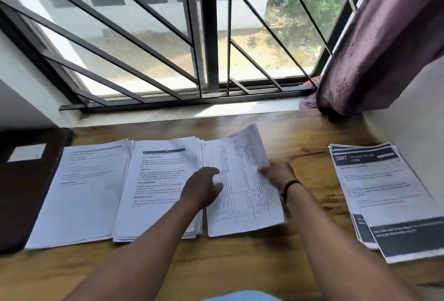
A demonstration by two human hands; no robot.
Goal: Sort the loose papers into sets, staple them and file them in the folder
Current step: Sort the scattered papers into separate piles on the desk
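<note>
2 hands [240, 180] on table sheet [242, 192]: L presses, R pinches edge.

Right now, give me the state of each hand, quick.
Left hand: open, fingers loosely bent, resting on the table-printed sheets.
Right hand: holding the right edge of the top table-printed sheet, lifting it.

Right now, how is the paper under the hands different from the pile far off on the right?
The table sheet is white with a fine grid; the right pile has dark bands. The right hand lifts the table sheet's edge while the left hand rests on it; nothing touches the right pile. Both lie on the wooden desk.
</note>
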